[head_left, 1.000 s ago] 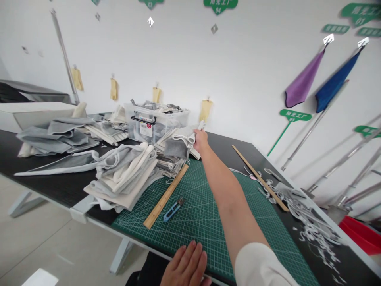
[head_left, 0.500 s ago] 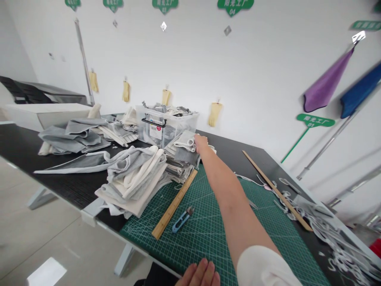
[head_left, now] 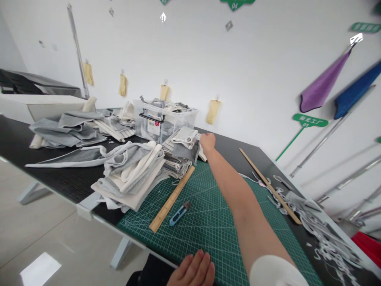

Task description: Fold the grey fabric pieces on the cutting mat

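Note:
My right hand [head_left: 207, 143] reaches to the far edge of the mat, its fingers closed at the right edge of a stack of folded grey and white fabric pieces [head_left: 185, 151]. A bit of white fabric shows at the fingertips; the hand hides the rest. My left hand [head_left: 195, 270] lies flat at the table's near edge, fingers stretched out on the green cutting mat [head_left: 208, 210]. Between the hands, blue thread snips [head_left: 178, 214] and a wooden ruler [head_left: 172, 198] rest on the mat. Left of the ruler sits a looser pile of grey and white fabric [head_left: 133, 171].
A clear plastic bin [head_left: 163, 121] full of fabric scraps stands behind the stack. More grey fabric [head_left: 68, 129] and a white box [head_left: 41, 107] are at the left. On the right lie a long wooden stick [head_left: 268, 184] and tangled white fabric strips [head_left: 318, 226].
My right hand has shifted slightly right on the stack, uncovering more of the folded top piece. My left hand stays flat at the near edge. The whole view has tilted down a little.

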Available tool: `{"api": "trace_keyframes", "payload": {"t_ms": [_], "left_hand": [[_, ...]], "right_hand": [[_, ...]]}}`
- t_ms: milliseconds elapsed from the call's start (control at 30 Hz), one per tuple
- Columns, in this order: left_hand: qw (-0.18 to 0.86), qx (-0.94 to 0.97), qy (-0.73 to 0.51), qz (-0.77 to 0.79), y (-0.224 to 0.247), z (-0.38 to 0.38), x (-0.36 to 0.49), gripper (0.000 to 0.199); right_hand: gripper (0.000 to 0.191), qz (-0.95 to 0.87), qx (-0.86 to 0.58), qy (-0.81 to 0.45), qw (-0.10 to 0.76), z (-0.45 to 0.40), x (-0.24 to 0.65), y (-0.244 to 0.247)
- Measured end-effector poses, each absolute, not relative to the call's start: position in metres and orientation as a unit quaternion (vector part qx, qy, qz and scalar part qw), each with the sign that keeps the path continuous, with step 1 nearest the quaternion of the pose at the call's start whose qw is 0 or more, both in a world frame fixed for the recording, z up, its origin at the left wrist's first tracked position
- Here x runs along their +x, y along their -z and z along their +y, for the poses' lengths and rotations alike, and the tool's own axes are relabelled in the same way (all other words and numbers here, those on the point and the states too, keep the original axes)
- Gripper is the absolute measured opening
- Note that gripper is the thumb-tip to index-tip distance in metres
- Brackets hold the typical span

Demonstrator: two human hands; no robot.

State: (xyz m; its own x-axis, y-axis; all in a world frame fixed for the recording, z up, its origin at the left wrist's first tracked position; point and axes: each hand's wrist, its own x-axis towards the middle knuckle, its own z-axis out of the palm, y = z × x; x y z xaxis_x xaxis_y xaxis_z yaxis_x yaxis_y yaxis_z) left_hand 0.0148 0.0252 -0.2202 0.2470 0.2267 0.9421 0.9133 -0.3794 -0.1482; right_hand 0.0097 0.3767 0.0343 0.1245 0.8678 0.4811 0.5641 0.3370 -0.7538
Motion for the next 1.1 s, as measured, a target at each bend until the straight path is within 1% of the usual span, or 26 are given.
{"api": "trace_keyframes", "payload": {"t_ms": [133, 233, 300, 367, 433, 467, 533, 600, 700, 800, 933, 1000, 1100], "left_hand": [[0.333, -0.724, 0.459, -0.394, 0.212, 0.021, 0.007, 0.032], [0.32, -0.725, 0.465, -0.394, 0.208, 0.019, 0.009, 0.035], [0.314, -0.717, 0.476, -0.401, 0.204, 0.018, 0.013, 0.033], [0.297, -0.704, 0.503, -0.404, 0.196, 0.017, 0.015, 0.028], [0.27, -0.677, 0.542, -0.418, 0.185, 0.014, 0.011, 0.021], [0.256, -0.66, 0.56, -0.431, 0.179, 0.012, 0.005, 0.02], [0.233, -0.629, 0.571, -0.473, 0.166, 0.009, -0.011, 0.021], [0.221, -0.615, 0.537, -0.534, 0.154, 0.008, -0.033, 0.021], [0.213, -0.578, 0.435, -0.657, 0.139, 0.012, -0.062, 0.023], [0.159, -0.562, 0.319, -0.746, 0.123, 0.019, -0.079, 0.025], [0.102, -0.562, 0.217, -0.792, 0.106, 0.027, -0.086, 0.027], [0.098, -0.565, 0.191, -0.797, 0.102, 0.031, -0.088, 0.029], [0.096, -0.573, 0.182, -0.793, 0.099, 0.036, -0.091, 0.027]], "right_hand": [[0.038, -0.681, -0.567, -0.097, 0.453, 0.342, 0.059, -0.017], [0.029, -0.766, -0.511, -0.087, 0.382, 0.3, 0.081, 0.007], [0.025, -0.82, -0.456, -0.087, 0.336, 0.266, 0.083, 0.028], [0.023, -0.862, -0.401, -0.091, 0.297, 0.235, 0.079, 0.05], [0.029, -0.907, -0.334, -0.091, 0.241, 0.21, 0.072, 0.07], [0.032, -0.911, -0.33, -0.088, 0.232, 0.201, 0.07, 0.079], [0.035, -0.906, -0.34, -0.103, 0.229, 0.189, 0.068, 0.094], [0.037, -0.891, -0.363, -0.122, 0.243, 0.184, 0.07, 0.105], [0.045, -0.871, -0.39, -0.141, 0.265, 0.183, 0.077, 0.116], [0.05, -0.853, -0.407, -0.148, 0.291, 0.185, 0.082, 0.122], [0.049, -0.836, -0.42, -0.163, 0.314, 0.185, 0.083, 0.124], [0.048, -0.835, -0.418, -0.169, 0.316, 0.184, 0.083, 0.124], [0.049, -0.837, -0.412, -0.171, 0.316, 0.183, 0.084, 0.124]]}}
